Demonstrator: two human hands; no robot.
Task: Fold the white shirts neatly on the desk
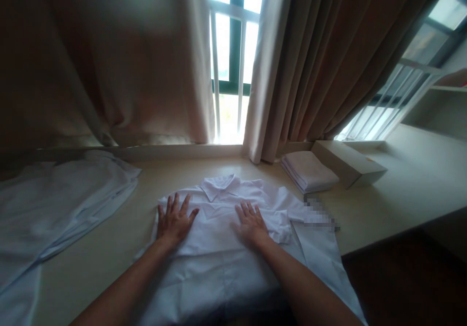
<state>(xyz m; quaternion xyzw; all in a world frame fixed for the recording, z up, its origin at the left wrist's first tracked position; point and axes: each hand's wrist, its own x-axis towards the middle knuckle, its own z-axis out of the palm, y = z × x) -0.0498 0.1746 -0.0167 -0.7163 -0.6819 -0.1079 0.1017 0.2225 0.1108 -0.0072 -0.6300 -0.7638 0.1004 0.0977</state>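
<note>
A white collared shirt (219, 233) lies spread on the pale tabletop, its collar toward the window. One sleeve is laid across the chest from the left, its cuff end near the right side; the other sleeve reaches out to the right. My left hand (175, 219) rests flat on the shirt's left shoulder area with fingers spread. On the right part of the chest lies my right hand (251, 224), palm down and slightly blurred, fingers stretched out. Neither hand grips the cloth. The shirt's lower end is dark and partly hidden near my body.
More white garments (69, 209) lie in a heap at the left of the table (109, 262). A folded white cloth stack (309, 170) sits at the back right beside a pale box (350, 163). Curtains (270, 73) hang behind, and the table edge runs along the right.
</note>
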